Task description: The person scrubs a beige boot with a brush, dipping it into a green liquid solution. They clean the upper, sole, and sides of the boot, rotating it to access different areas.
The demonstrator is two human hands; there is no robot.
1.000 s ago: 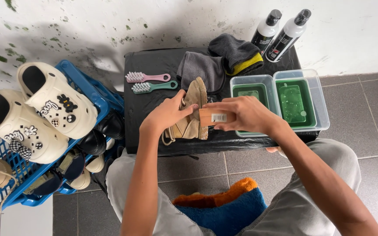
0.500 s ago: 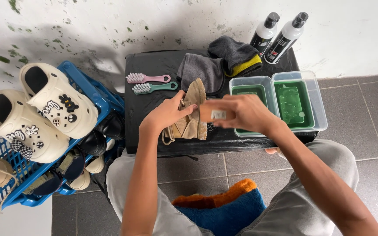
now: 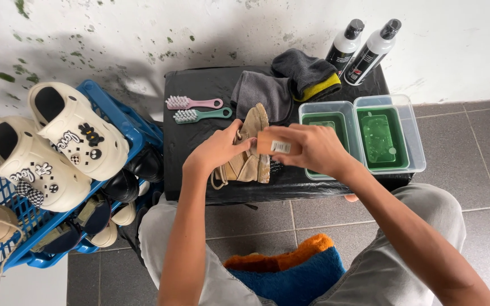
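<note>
A tan shoe (image 3: 252, 148) lies on the black stool top (image 3: 199, 102), toe pointing away from me. My left hand (image 3: 218, 152) grips its near left side. My right hand (image 3: 307, 148) holds a small wooden-backed brush (image 3: 272, 145) against the shoe's right side. A pink brush (image 3: 193, 102) and a green brush (image 3: 201, 115) lie side by side just beyond my left hand.
Grey cloths (image 3: 282, 85) sit at the stool's back. Two clear tubs with green liquid (image 3: 384, 136) stand to the right. Two black-and-white bottles (image 3: 364, 48) lean against the wall. A blue basket (image 3: 18, 226) of cream clogs and other shoes is on the left. Orange and blue towels (image 3: 284, 269) lie on my lap.
My right hand with the brush has shifted slightly along the shoe's side. My left hand keeps its hold on the shoe.
</note>
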